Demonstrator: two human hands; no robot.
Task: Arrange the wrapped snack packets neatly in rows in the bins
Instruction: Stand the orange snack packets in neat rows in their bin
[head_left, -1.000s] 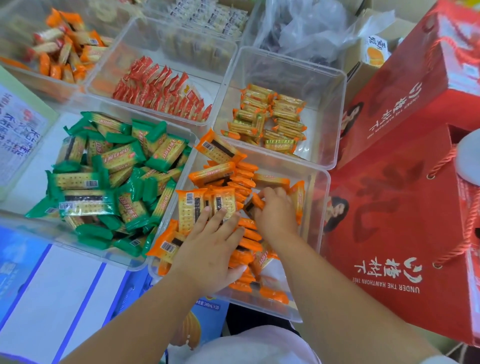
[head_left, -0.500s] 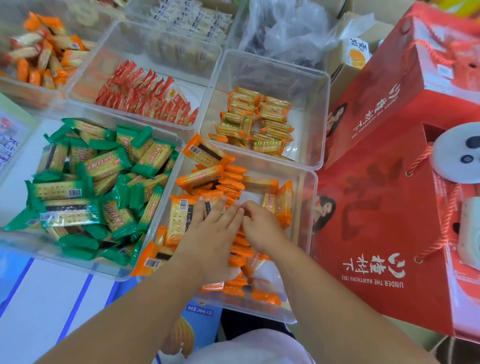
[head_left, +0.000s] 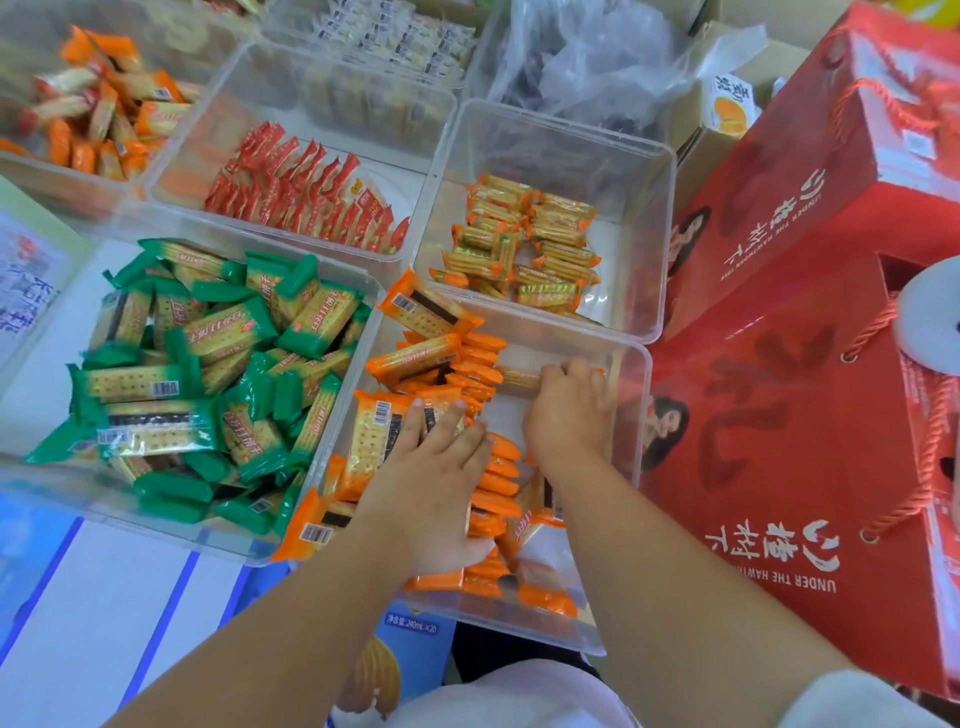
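Orange packets (head_left: 415, 358) under flat left hand (head_left: 431, 483)

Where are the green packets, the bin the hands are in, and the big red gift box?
Green packets (head_left: 228, 332): head view, front of one packet atop the pile.
Bin the hands are in (head_left: 519, 626): head view, its clear near wall.
Red gift box (head_left: 779, 441): head view, its red front face.

Hands: left hand (head_left: 434, 493) and right hand (head_left: 569, 415), both bare.
Arms: forearms (head_left: 270, 634) uncovered along their whole visible length.
Sleeve (head_left: 862, 699): white, short, on the right arm.
Top (head_left: 514, 696): plain white.
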